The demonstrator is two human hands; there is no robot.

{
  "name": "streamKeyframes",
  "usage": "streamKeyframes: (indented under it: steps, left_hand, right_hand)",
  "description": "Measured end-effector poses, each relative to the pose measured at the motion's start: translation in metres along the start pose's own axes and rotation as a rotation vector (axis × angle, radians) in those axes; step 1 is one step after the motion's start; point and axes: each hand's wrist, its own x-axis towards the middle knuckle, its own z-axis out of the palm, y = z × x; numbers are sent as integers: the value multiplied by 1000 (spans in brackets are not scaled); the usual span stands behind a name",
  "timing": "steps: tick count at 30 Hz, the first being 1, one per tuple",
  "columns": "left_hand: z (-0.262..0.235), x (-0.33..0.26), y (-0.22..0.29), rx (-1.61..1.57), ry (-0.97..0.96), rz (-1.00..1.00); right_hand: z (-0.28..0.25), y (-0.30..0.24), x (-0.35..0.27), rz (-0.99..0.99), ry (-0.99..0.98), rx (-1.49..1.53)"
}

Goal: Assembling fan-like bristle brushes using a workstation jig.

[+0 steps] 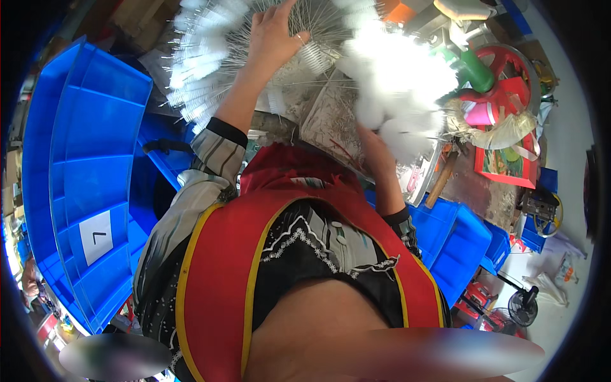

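Note:
A wide fan of white-bristled wire brushes lies at the top of the head view, their thin stems pointing inward. My left hand reaches over the stems with thumb and fingers apart, close to a small brush head. To the right, a dense heap of white brush heads is washed out by bright light. My right hand is at the near left edge of that heap. Its fingers are hidden by the white bristles and glare, so its grip does not show.
A worn board lies between the hands. On the right are a green and red machine with a wheel, a wooden handle and a red-rimmed box. Blue bins stand left and lower right; a black fan stands beyond.

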Motion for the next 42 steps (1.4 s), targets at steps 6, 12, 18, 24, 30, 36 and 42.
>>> streamKeyframes:
  steps: [6,12,18,24,30,36,42]
  left_hand:
    - [68,-43,-31,-333,286,262]
    - [64,-75,-16,-341,-367,83]
    - [36,-95,-12,-803,-689,95]
    - [55,-129,-16,-761,-366,189]
    - [47,-114,6,-1701,-257,-391]
    - [39,-98,-31,-1617,-122,-397]
    - [61,-80,-52,-1487,27,-143]
  right_hand:
    - [-51,-51,10,459,94,720]
    - [-51,-63,11,769,73,843]
    - [-32,-54,9,654,19,660]
    - [-29,-95,27,121,49,359]
    - [-40,-102,51,-76,-22,313]
    - [-42,-68,52,651,-46,733]
    - [-25,-44,60,307,73,142]
